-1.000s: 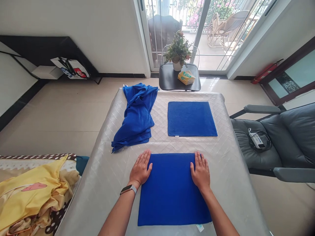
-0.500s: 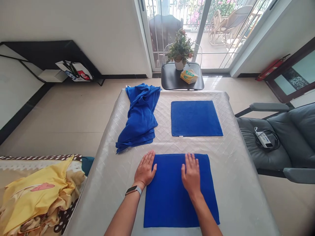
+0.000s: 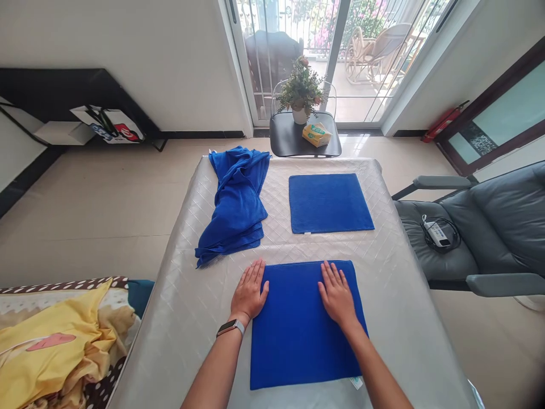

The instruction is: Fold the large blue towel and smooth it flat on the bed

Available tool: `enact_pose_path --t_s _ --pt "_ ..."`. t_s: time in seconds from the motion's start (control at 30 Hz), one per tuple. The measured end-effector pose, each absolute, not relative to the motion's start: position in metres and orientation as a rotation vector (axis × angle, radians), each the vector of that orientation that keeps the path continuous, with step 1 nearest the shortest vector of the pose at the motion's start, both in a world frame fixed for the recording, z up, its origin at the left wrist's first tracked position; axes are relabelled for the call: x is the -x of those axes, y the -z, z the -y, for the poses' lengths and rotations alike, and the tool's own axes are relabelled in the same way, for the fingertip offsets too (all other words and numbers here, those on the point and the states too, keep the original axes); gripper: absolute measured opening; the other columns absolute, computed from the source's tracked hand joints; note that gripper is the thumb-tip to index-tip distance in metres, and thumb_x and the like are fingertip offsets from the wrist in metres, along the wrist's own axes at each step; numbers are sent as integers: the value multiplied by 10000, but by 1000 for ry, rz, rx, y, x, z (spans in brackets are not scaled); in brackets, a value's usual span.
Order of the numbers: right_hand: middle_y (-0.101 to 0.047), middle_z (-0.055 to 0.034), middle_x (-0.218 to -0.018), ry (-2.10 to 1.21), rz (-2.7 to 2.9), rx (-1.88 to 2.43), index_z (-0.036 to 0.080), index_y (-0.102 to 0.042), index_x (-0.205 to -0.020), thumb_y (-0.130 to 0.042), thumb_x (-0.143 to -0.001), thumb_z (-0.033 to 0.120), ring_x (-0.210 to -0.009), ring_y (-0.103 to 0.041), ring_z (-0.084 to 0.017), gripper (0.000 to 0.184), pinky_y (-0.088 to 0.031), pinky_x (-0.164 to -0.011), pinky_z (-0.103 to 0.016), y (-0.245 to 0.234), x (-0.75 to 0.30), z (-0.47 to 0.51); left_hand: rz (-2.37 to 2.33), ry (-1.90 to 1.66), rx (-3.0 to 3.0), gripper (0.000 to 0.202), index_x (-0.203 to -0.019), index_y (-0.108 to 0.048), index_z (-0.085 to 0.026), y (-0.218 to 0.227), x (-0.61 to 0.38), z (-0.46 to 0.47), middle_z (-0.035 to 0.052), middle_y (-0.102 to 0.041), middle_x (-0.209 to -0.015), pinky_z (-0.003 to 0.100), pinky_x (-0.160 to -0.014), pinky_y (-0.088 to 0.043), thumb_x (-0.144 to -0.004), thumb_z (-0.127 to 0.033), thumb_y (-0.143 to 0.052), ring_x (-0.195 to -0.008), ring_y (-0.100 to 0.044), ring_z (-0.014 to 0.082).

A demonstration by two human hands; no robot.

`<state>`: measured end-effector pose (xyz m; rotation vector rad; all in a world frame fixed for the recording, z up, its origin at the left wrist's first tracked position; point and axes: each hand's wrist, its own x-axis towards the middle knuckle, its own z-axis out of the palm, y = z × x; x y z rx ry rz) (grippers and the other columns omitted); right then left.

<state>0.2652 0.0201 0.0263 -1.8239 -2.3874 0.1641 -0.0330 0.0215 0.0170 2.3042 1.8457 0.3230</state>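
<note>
A blue towel [image 3: 298,329] lies flat on the pale, quilted table cover [image 3: 208,295], close to me. My left hand [image 3: 249,291] rests open on its upper left edge, fingers stretched out, a watch on the wrist. Flat near the upper right part of the same towel is my right hand [image 3: 337,292], its fingers slightly spread. A white tag [image 3: 356,383] peeks out at the towel's lower right. Beyond it, a second blue towel [image 3: 330,203] is spread smooth. To the far left sits a crumpled pile of blue towels [image 3: 239,207].
Past the far edge stands a black chair [image 3: 281,136] with a potted plant [image 3: 300,91] and a yellow tissue pack [image 3: 317,135]. A grey armchair [image 3: 447,250] on the right holds a power strip [image 3: 437,234]. Yellow cloth [image 3: 55,346] lies at lower left.
My right hand has slid right across the near towel toward its upper right corner. The left hand stays on the left edge. The towel's tag has come into view, and the camera has turned slightly.
</note>
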Motion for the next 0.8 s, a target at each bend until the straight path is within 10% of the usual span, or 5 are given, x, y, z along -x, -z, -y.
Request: enact_pose_path --t_s 0.8 --pt "-238 -90 -1597 -36 2244 1994 164 15 -1554 -267 -1014 298 -1486 -150 -242 623 -187 -1192 -493 -33 -295 -22 -1851 -330 -2320 687 -1563 -46 -202 -18 33 -22 73 -275 -1593 449 -1195 -262 -972 -327 -372 -1455 -281 235"
